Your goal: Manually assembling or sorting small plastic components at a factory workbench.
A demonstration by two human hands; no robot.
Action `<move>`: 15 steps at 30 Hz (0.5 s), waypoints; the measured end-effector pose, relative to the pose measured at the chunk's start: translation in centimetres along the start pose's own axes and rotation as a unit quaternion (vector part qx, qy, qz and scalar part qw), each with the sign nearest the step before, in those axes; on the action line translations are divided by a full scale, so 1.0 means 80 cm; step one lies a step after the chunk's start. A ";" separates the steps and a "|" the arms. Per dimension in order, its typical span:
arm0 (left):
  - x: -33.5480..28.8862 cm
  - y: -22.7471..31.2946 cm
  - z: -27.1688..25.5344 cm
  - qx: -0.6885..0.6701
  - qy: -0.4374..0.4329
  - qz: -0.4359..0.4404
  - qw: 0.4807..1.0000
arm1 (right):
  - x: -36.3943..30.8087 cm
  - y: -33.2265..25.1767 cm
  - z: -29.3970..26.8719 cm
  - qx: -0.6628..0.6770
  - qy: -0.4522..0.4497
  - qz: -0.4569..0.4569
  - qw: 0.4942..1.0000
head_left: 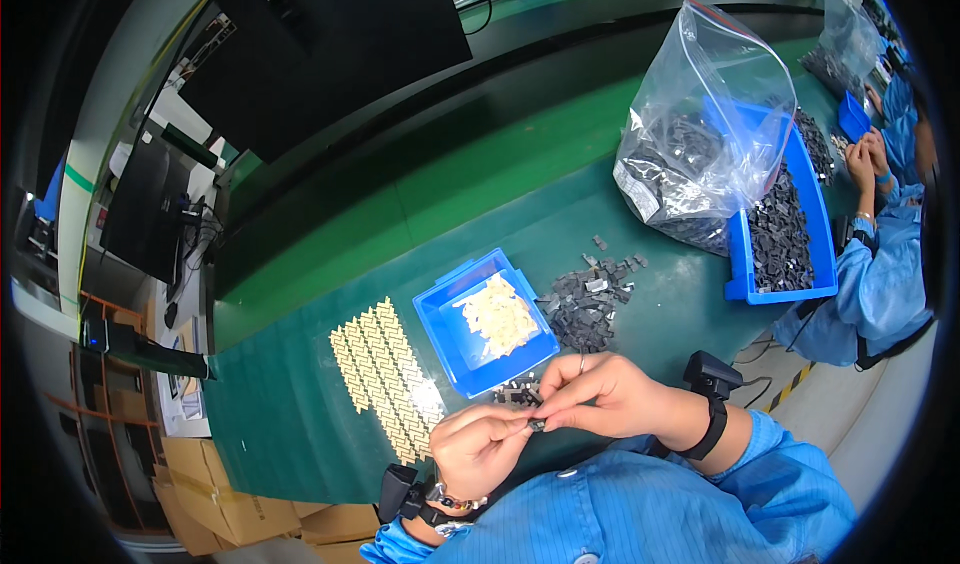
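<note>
1. Black plastic, probably: small dark part (537,425) held above near edge of green counter (290,394), between left hand (480,451) and right hand (608,396).
2. Pinched narrowly by the fingers (566,397) of both hands; exact contact too small to make out.
3. Likely light, stiff, slightly slick; best taken by opposite edges, lightly.
4. Farther off: loose dark parts (580,319), right of blue tray (455,342) with pale pieces (500,316) inside.

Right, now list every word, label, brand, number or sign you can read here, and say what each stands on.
Clear plastic bag: pale label low on its left side, print too small to read.
Cardboard box: faint marks, too small and blurred to read.
No other text can be made out.
</note>
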State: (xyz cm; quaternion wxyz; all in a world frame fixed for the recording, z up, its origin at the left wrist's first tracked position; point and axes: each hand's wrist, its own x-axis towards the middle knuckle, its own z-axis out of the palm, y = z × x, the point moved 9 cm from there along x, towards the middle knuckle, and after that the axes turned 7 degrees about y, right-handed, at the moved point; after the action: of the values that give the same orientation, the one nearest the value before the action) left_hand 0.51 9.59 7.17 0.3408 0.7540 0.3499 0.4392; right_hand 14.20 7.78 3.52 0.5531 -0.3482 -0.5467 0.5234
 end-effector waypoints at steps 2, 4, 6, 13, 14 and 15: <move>-0.003 -0.004 0.004 -0.019 0.003 -0.008 1.000 | -0.003 0.000 0.000 0.001 -0.018 0.006 1.000; -0.010 -0.008 0.010 -0.037 0.006 -0.016 0.999 | -0.006 -0.009 0.000 -0.067 -0.036 -0.045 0.996; -0.019 -0.026 0.015 -0.066 0.039 -0.092 0.993 | -0.009 -0.015 -0.003 -0.102 -0.043 -0.069 0.991; -0.023 -0.037 0.041 -0.064 0.024 -0.138 0.988 | -0.023 -0.053 -0.010 -0.302 -0.029 -0.192 0.933; -0.023 -0.037 0.044 -0.047 0.014 -0.132 0.990 | -0.025 -0.055 -0.010 -0.324 -0.021 -0.205 0.923; -0.020 -0.036 0.050 -0.034 0.004 -0.124 0.992 | -0.028 -0.055 -0.012 -0.332 -0.018 -0.201 0.921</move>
State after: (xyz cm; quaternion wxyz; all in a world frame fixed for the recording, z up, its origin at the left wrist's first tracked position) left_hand 2.83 8.92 2.59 0.4167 0.6912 0.4265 0.4082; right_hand 16.30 4.86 7.02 0.4898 -0.3852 -0.7574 0.1953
